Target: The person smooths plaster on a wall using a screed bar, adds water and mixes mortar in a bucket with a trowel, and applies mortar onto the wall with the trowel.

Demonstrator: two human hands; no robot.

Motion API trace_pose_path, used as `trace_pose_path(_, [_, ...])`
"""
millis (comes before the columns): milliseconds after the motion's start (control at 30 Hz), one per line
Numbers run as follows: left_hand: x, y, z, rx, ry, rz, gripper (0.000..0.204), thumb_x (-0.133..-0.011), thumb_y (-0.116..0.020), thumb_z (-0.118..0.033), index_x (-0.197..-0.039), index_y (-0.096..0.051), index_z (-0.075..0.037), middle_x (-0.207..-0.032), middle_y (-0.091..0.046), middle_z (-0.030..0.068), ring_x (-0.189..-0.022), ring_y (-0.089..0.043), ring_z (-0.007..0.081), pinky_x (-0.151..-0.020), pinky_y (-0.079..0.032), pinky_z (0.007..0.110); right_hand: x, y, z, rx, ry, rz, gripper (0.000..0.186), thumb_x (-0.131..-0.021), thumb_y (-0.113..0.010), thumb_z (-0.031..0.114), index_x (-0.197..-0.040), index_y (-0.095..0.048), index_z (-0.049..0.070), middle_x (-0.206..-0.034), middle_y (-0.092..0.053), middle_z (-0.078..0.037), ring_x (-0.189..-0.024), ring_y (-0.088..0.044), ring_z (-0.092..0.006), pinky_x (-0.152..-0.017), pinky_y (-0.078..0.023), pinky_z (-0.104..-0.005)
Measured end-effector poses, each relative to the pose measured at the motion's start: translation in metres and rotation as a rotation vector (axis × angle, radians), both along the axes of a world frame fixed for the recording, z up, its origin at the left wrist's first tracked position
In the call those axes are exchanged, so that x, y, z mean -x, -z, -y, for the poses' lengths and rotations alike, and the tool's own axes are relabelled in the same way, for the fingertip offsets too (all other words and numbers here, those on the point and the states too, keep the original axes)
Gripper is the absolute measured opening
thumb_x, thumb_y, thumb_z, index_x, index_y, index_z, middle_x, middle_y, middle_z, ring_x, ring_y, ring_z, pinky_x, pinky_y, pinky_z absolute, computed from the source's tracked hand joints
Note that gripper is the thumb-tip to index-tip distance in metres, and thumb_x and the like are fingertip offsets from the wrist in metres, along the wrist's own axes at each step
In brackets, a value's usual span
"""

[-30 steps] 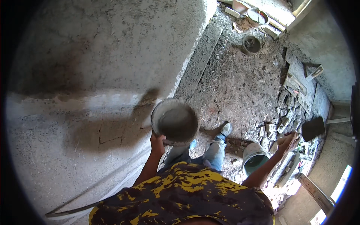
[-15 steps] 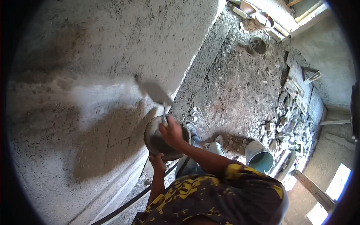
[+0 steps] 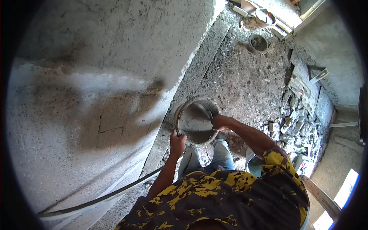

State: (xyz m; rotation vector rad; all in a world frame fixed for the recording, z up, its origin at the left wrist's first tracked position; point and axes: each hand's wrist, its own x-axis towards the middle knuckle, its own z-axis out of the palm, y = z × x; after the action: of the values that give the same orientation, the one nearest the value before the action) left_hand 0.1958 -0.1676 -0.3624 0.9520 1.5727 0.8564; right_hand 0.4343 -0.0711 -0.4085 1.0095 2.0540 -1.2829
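A round, dark-rimmed basin is held in front of my legs, with wet grey mortar inside. My left hand is closed on its near left rim, thumb over the edge. At the right side of the basin my right hand is closed round the handle of a trowel. The trowel's blade is down inside the basin and hard to tell from the mortar. To my left stands a rough plastered wall with a pale, smoother band across it and my shadow below.
A dark hose runs across the lower left. By my right elbow stands a bucket. Broken rubble lies to the right, near boards and a handled float. Farther off sit a mortar-coated pan and a pale bucket.
The trowel has come off the wall side and down into the basin with my right hand. My left hand and the basin have shifted right, away from the wall.
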Motion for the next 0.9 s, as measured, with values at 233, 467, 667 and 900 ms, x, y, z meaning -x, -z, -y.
trace_pose_path(233, [-0.077, 0.012, 0.005, 0.054, -0.156, 0.478, 0.052, -0.061, -0.055, -0.001, -0.113, -0.049, -0.001, -0.104, -0.055, 0.0060, -0.092, -0.052, 0.0177, -0.084, -0.041, 0.030, -0.098, -0.064, 0.072, 0.332, 0.767, -0.268, 0.024, -0.083, -0.053, 0.023, -0.086, -0.053, 0.000, -0.057, -0.053, -0.006, -0.047, -0.052, -0.0144, -0.044, -0.043, -0.0295])
trace_pose_path(467, [-0.102, 0.044, -0.009, -0.189, -0.079, 0.394, 0.056, -0.061, -0.054, 0.004, -0.115, -0.049, -0.005, -0.108, -0.053, 0.0071, -0.098, -0.051, 0.0216, -0.086, -0.042, 0.033, -0.132, -0.101, 0.106, 0.177, 1.125, -0.516, 0.025, -0.083, -0.052, 0.025, -0.093, -0.050, 0.002, -0.065, -0.055, -0.004, -0.054, -0.052, -0.0121, -0.046, -0.043, -0.0280])
trace_pose_path(667, [-0.063, 0.038, -0.039, 0.114, -0.259, 0.631, 0.061, -0.056, -0.055, 0.004, -0.116, -0.047, -0.005, -0.108, -0.055, 0.0046, -0.100, -0.051, 0.0197, -0.090, -0.040, 0.031, -0.154, -0.119, 0.129, 0.179, 1.967, -0.903, 0.024, -0.084, -0.054, 0.026, -0.097, -0.052, 0.006, -0.068, -0.053, -0.002, -0.056, -0.050, -0.0108, -0.050, -0.042, -0.0245])
trace_pose_path(900, [0.033, 0.012, -0.048, 0.056, -0.076, 0.211, 0.055, -0.065, -0.048, -0.001, -0.120, -0.045, -0.004, -0.109, -0.054, 0.0087, -0.101, -0.052, 0.0229, -0.084, -0.043, 0.034, -0.166, -0.025, 0.085, -1.169, 2.124, 0.177, 0.021, -0.075, -0.056, 0.019, -0.086, -0.052, 0.002, -0.070, -0.051, -0.007, -0.064, -0.050, -0.0207, -0.058, -0.042, -0.0344])
